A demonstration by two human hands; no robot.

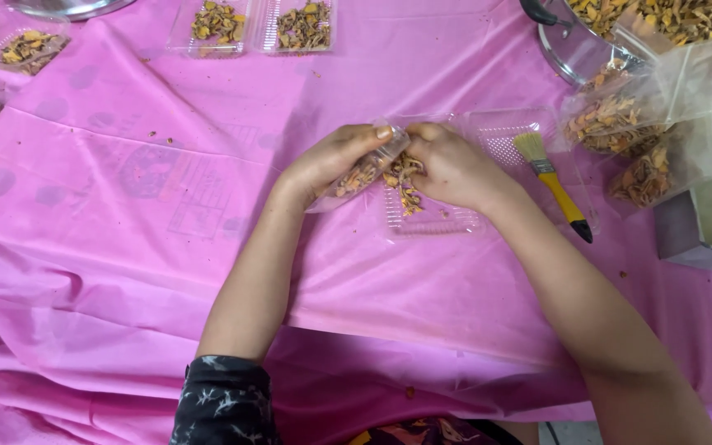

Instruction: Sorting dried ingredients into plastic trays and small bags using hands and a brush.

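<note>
At the frame's centre my left hand (331,161) clasps a small clear plastic bag (366,171), while my right hand (452,167) pinches dried orange-yellow pieces (402,177) over a clear plastic tray (455,221).

Bright, even overhead light, soft shadows under forearms, mild glare on clear plastic, slight blur at edges.

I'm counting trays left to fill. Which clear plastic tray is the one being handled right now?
The open clear tray at table centre, under the right hand and beside the left hand. The filled trays along the far edge sit untouched.
</note>
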